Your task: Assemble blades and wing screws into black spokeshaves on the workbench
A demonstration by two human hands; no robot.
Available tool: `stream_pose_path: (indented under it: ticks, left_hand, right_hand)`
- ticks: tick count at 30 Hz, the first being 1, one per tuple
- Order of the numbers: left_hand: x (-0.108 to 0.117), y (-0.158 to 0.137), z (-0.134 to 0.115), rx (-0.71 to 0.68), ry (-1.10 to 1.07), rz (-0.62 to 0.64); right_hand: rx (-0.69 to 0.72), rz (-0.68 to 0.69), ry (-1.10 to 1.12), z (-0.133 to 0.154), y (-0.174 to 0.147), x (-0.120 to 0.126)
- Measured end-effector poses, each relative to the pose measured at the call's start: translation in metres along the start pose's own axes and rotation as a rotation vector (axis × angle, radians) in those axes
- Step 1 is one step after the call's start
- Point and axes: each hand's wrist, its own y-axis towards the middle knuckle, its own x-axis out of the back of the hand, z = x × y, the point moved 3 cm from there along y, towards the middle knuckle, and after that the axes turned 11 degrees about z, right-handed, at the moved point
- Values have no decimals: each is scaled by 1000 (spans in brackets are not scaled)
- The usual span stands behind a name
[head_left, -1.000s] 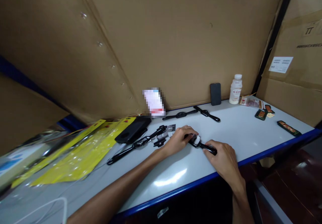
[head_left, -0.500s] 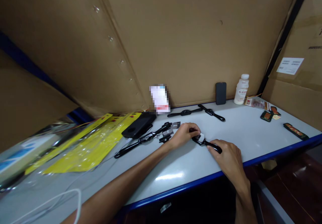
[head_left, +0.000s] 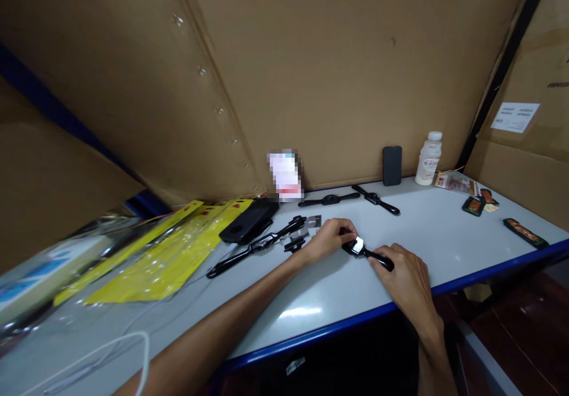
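Observation:
A black spokeshave (head_left: 377,259) lies low over the bench between my hands, with a bright metal blade (head_left: 358,244) at its middle. My right hand (head_left: 403,270) is closed round its right handle. My left hand (head_left: 331,239) pinches at the left side of its body, beside the blade; the fingers hide the left handle. Left of my left hand are loose flat metal blades (head_left: 313,222) and a small black clamp piece (head_left: 294,245). Another black spokeshave (head_left: 231,261) lies further left.
Two more spokeshaves (head_left: 329,199) lie along the back. A black case (head_left: 249,223) and yellow packaging (head_left: 146,271) fill the left. A dark phone (head_left: 392,166), a bottle (head_left: 429,159) and snack packets (head_left: 524,233) stand or lie right. The blue bench edge (head_left: 311,338) runs nearest me.
The blade on the spokeshave now catches more light, and my left fingers have shifted slightly over the body. My right hand keeps its hold. The whole view has shifted a little.

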Motion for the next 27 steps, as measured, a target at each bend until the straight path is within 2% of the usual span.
stream_pose_path:
  ticks: [7,12,14,18,27]
  left_hand:
    - [0,1,3,-26,-29,-47]
    - [6,4,4,-89,-141,-235]
    - [6,4,3,-97,-172,-264]
    - [6,1,-2,-77,-280,-262]
    - [15,-7,-10,55,-754,-146]
  right_hand:
    - [24,1,-2,0,0,0]
    - [41,7,-17,-2,1,-1]
    - [41,14,-16,-2,1,-1]
    - [41,25,-22,-1,2,-1]
    - [50,31,-25,-2,2,-2]
